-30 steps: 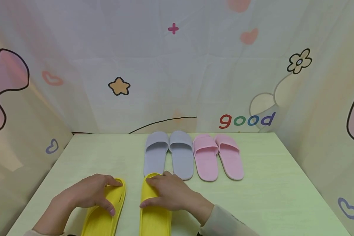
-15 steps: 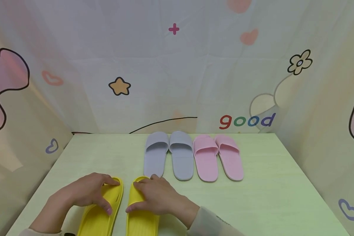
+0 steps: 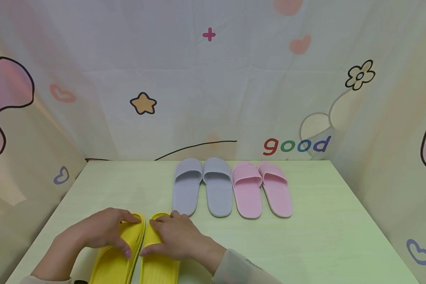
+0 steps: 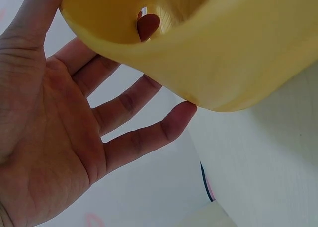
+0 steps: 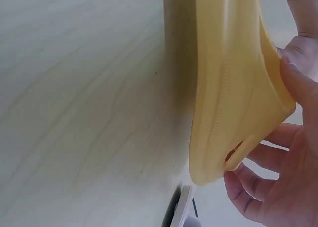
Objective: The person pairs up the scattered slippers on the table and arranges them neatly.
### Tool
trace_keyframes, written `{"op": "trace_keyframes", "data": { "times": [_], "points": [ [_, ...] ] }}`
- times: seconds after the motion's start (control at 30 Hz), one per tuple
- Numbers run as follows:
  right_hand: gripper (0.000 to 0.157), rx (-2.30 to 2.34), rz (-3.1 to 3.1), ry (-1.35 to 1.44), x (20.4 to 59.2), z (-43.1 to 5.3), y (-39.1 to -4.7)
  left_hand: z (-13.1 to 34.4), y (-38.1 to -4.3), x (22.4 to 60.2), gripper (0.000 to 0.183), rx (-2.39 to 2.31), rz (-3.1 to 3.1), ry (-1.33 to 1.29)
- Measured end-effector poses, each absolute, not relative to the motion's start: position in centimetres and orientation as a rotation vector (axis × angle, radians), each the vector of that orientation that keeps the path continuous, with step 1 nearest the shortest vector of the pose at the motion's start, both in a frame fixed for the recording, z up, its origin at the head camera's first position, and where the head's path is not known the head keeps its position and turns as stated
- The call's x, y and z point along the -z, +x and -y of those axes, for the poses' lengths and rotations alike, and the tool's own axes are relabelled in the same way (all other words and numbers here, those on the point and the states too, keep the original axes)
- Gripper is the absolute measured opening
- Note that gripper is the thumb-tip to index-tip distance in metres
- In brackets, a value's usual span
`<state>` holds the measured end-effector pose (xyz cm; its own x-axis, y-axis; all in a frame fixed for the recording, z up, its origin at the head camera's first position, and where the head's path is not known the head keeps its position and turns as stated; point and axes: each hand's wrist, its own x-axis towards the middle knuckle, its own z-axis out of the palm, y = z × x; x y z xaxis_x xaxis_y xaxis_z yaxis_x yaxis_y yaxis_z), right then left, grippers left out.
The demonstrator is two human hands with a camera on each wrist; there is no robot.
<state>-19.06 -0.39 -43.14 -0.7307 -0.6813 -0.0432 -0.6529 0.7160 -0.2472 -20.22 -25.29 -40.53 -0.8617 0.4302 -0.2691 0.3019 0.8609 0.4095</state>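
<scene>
Two yellow slippers lie side by side at the front left of the table in the head view, toes pointing away and only a narrow gap between them. My left hand holds the left yellow slipper over its upper, thumb at the foot opening and fingers toward the toe. A fingertip shows through a hole in that upper in the left wrist view. My right hand grips the right yellow slipper the same way. In the right wrist view its thumb is on the opening's edge and its fingers near the toe.
A pair of grey slippers stands along the back of the pale table, with a pair of pink slippers directly to their right. A printed cloth hangs behind the table and along both sides.
My right hand has moved the right yellow slipper leftward, close to the left one. The left hand and its slipper have shifted slightly left. The grey and pink slippers have stayed in place.
</scene>
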Motion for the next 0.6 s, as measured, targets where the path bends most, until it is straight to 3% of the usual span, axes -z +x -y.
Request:
{"op": "trace_keyframes", "data": {
  "times": [0.6],
  "points": [
    [0.079, 0.296, -2.789, -1.020, 43.8, 2.5, -19.2, 26.3, -20.5, 41.1, 0.089, -0.544, -2.683, 0.521]
  ]
}}
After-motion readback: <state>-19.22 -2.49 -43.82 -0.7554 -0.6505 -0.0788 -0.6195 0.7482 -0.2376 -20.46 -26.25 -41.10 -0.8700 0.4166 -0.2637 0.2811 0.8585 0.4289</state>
